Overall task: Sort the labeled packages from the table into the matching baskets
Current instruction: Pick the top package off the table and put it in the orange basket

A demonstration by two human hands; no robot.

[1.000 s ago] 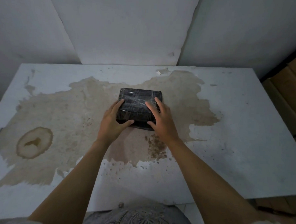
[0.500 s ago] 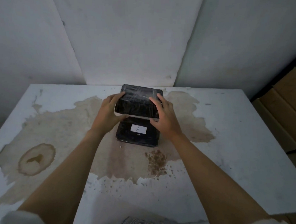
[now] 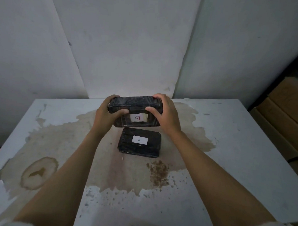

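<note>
I hold a black wrapped package [image 3: 135, 105] in the air above the table, tilted up so its underside faces me. A white label with a red B, upside down, shows on that underside. My left hand [image 3: 105, 116] grips its left end and my right hand [image 3: 165, 116] its right end. Below it, a second black wrapped package [image 3: 139, 143] lies flat on the table with a white label marked A facing up. No basket is in view.
The white table [image 3: 228, 149] has a large brown stain across its middle and a ring-shaped stain at the left. White wall panels stand behind it. Cardboard boxes [image 3: 285, 110] are stacked on the right beyond the table's edge.
Both hands have lifted the top package off the lower one and tipped it up, so the B label shows. The package marked A stays on the table. The camera has tilted up.
</note>
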